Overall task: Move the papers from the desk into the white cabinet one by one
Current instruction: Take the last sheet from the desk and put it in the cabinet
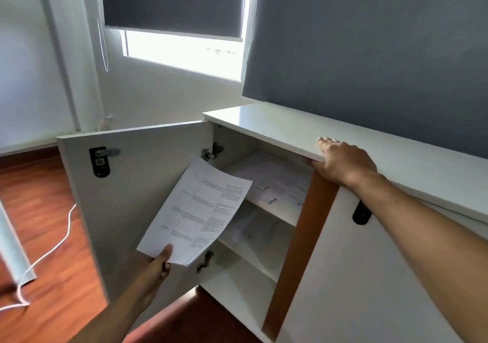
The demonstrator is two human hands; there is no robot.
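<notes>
While the left hand (pixel 158 262) pinches one printed sheet (pixel 196 210) at its near corner, thumb on top and fingers curled underneath, the sheet slants up and away from the grip toward the open front of the white cabinet (pixel 290 128). Its far edge lies in front of the upper shelf (pixel 274 205), and its far corner sits just below the upper hinge (pixel 211 152); whether it touches either I cannot tell. The page is lightly curved and carries columns of text too small to read.

The right hand (pixel 340 161) grips the front edge of the cabinet top, fingers lying over the top surface and thumb tucked beneath the lip.

Inside the cabinet two shelves show, and each holds papers: one pile on the upper shelf and another on the lower shelf (pixel 250 234). How many sheets each pile has cannot be counted. One door (pixel 126 189) is swung wide open to the left, with a black latch plate (pixel 99 161) on its inner face. A second door (pixel 369 276) on the right is closed, a brown wooden strip (pixel 298 239) beside it.

One white cable (pixel 52 250) trails across the wooden floor (pixel 47 200).
</notes>
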